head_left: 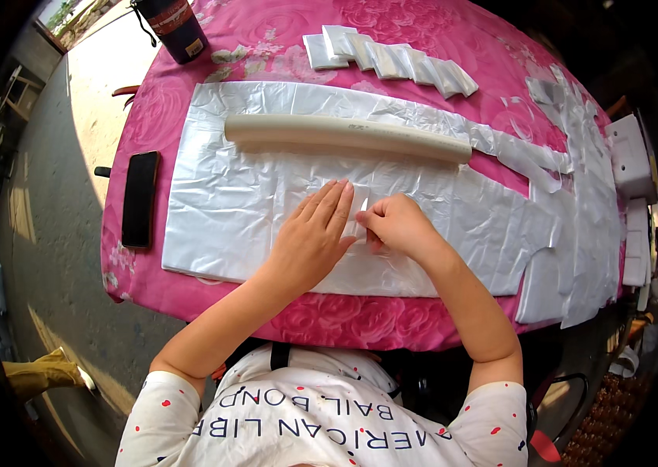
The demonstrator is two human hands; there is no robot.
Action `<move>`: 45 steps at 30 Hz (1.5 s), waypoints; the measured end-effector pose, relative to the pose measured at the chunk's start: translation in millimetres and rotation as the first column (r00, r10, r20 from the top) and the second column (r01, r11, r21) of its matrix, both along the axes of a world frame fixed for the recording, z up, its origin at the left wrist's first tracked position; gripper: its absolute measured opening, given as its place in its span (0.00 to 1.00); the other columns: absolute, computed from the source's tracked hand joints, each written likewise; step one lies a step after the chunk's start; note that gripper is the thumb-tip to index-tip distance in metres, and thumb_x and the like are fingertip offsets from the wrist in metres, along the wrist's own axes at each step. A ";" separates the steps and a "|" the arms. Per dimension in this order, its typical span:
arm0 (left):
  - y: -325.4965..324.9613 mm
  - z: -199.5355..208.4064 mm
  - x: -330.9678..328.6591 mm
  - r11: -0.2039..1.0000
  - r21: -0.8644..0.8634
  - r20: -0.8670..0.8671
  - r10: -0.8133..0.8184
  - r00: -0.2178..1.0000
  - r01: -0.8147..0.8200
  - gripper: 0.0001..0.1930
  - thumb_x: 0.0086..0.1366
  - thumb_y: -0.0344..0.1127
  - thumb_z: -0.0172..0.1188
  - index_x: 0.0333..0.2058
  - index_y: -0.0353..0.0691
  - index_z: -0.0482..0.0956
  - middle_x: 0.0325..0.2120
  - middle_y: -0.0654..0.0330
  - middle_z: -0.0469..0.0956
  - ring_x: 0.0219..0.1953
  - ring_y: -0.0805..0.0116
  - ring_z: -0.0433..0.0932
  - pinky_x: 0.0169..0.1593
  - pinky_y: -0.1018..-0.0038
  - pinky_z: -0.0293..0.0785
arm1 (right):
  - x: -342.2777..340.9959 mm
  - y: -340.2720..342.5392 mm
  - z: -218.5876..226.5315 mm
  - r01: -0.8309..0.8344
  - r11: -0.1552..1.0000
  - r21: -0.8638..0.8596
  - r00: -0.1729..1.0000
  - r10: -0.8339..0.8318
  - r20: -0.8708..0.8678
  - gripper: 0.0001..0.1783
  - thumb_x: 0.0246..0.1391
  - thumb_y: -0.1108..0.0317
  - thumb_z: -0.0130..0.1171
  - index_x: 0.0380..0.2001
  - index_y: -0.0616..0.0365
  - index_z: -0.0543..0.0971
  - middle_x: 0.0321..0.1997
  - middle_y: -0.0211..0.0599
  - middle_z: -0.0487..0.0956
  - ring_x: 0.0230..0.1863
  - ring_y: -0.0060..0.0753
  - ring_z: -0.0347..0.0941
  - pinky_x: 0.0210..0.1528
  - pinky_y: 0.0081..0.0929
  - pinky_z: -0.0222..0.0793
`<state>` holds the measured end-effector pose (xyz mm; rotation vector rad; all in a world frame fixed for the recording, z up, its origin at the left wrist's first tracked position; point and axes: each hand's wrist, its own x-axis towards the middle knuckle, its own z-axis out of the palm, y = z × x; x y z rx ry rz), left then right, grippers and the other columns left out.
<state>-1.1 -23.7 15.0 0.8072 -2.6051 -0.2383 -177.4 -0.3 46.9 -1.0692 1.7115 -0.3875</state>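
A stack of white plastic bags (224, 206) with cut-out handles lies spread across the table in front of me. My left hand (312, 233) rests flat on the stack, its fingers stretched out and pointing away from me. Just right of it, my right hand (397, 226) is closed in a pinch on the edge of a thin plastic bag (361, 204). Most of that bag's outline blends into the stack or hides beneath my hands. Beyond both hands, a long pale plastic pipe (344, 134) lies crosswise on top of the bags.
A row of small folded plastic packets (389, 61) lies at the far side of the pink floral tablecloth (375, 321). A black phone (140, 200) is at the left edge, with a dark tumbler (174, 31) behind it. White boxes (631, 159) stand at the right.
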 end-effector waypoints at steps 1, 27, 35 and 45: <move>2.8 -3.3 -3.9 0.999 0.037 0.018 0.017 1.000 -0.018 0.47 0.50 0.48 0.64 0.61 0.29 0.50 0.59 0.46 0.57 0.62 0.53 0.56 0.61 0.63 0.56 | -1.4 -0.9 -3.2 -0.031 1.000 -0.001 0.999 0.031 -0.020 0.17 0.54 0.63 0.54 0.19 0.66 0.78 0.16 0.37 0.76 0.17 0.24 0.73 0.22 0.23 0.70; 85.1 7.9 104.2 0.026 0.918 -0.371 0.410 0.833 0.396 0.14 0.63 0.24 0.50 0.47 0.30 0.72 0.43 0.53 0.76 0.46 0.66 0.75 0.52 0.71 0.70 | 44.4 -1.5 -33.5 -0.579 0.517 -0.631 0.775 0.107 -0.624 0.31 0.51 0.53 0.55 0.53 0.63 0.67 0.58 0.51 0.63 0.61 0.50 0.56 0.62 0.42 0.50; 149.8 -27.0 173.7 -0.463 0.778 0.192 0.818 0.542 0.424 0.10 0.63 0.31 0.53 0.40 0.32 0.75 0.39 0.51 0.78 0.42 0.65 0.78 0.45 0.74 0.74 | 159.9 85.1 -45.0 -0.616 0.526 -0.586 0.783 0.493 -0.379 0.42 0.56 0.43 0.44 0.64 0.62 0.51 0.69 0.54 0.44 0.71 0.51 0.35 0.68 0.47 0.32; 114.4 26.1 160.6 0.642 0.756 0.048 0.146 0.988 -0.132 0.07 0.48 0.29 0.63 0.28 0.38 0.81 0.15 0.56 0.76 0.18 0.60 0.76 0.22 0.72 0.71 | 141.1 76.3 -20.3 -0.791 0.170 -0.587 0.542 0.640 -0.545 0.24 0.49 0.52 0.55 0.46 0.56 0.73 0.64 0.50 0.58 0.70 0.49 0.38 0.66 0.57 0.17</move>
